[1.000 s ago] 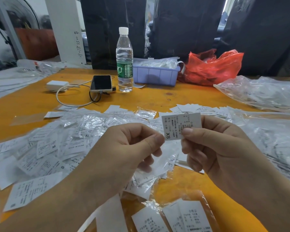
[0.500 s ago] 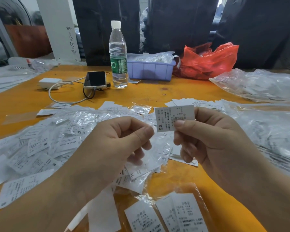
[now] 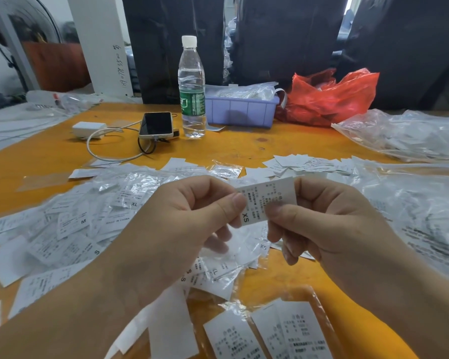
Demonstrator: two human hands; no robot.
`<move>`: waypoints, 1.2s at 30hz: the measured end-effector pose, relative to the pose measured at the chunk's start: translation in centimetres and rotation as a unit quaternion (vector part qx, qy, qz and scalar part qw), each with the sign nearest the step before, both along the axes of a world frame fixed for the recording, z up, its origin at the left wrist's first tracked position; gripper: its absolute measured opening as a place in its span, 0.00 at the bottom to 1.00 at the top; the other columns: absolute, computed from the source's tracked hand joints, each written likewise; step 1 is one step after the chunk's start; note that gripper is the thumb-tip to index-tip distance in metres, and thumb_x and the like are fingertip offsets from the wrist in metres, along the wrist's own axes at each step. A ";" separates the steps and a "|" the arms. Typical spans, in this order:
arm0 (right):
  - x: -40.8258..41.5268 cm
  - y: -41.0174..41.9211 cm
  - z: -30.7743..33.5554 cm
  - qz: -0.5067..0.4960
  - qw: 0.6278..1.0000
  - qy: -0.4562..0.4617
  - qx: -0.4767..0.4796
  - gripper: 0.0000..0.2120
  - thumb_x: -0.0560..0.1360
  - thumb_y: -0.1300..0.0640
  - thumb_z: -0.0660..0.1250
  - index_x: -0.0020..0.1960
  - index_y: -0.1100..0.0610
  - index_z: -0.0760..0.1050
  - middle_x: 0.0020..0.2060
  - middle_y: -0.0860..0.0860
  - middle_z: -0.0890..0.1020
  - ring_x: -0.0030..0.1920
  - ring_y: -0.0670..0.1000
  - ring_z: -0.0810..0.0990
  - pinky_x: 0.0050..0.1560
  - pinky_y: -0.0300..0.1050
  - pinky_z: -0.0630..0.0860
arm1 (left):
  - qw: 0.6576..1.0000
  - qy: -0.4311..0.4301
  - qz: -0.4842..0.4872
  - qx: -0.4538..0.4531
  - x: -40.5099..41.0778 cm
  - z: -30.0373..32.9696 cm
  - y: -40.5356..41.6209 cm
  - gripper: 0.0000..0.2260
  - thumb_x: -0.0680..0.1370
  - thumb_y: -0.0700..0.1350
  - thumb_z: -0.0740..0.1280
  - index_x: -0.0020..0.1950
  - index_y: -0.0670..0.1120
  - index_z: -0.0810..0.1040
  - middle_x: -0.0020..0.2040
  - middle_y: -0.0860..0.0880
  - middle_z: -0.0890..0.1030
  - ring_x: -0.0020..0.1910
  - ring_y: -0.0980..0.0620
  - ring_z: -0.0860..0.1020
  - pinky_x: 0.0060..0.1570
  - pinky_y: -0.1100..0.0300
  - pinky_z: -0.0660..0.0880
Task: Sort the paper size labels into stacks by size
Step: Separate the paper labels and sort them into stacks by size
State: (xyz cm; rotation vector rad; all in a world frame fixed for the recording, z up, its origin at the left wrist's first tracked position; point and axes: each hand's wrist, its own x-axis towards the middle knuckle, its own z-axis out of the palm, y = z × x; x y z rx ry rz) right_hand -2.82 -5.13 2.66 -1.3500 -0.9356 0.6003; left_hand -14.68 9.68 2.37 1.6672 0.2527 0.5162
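One thin rectangular paper label (image 3: 267, 200)

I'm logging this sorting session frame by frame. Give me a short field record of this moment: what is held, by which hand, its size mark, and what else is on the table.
held item: paper label
size mark: XS
right hand: pinches the label's right part
left hand: thumb at the label's left edge, fingers curled
unsorted labels: loose heap on the orange table, marks XL, M, S readable
far side: water bottle, phone, purple tray, red bag
sorted stacks: cannot tell
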 end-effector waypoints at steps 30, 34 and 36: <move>0.0 -0.1 0.2 -0.019 0.999 0.001 0.038 0.09 0.67 0.61 0.67 0.44 0.57 0.84 0.29 0.55 0.81 0.24 0.48 0.71 0.27 0.38 0.73 | 1.000 0.000 -0.001 0.002 0.0 -0.1 -0.1 0.10 0.61 0.56 0.74 0.37 0.52 0.84 0.32 0.51 0.82 0.29 0.56 0.79 0.31 0.62 0.78; 0.1 -0.1 0.1 -0.011 0.999 0.021 0.029 0.09 0.67 0.60 0.67 0.44 0.55 0.84 0.30 0.55 0.81 0.24 0.49 0.71 0.28 0.40 0.73 | 1.000 0.006 0.005 0.013 0.1 0.0 -0.1 0.11 0.61 0.57 0.73 0.37 0.53 0.84 0.32 0.52 0.82 0.29 0.56 0.79 0.31 0.62 0.78; 0.2 0.0 0.1 -0.006 0.999 0.031 0.030 0.09 0.67 0.60 0.68 0.44 0.54 0.85 0.30 0.55 0.81 0.23 0.48 0.71 0.28 0.40 0.73 | 1.000 0.009 0.007 0.015 0.1 0.0 -0.1 0.11 0.60 0.58 0.73 0.38 0.53 0.84 0.32 0.52 0.82 0.30 0.56 0.79 0.31 0.63 0.78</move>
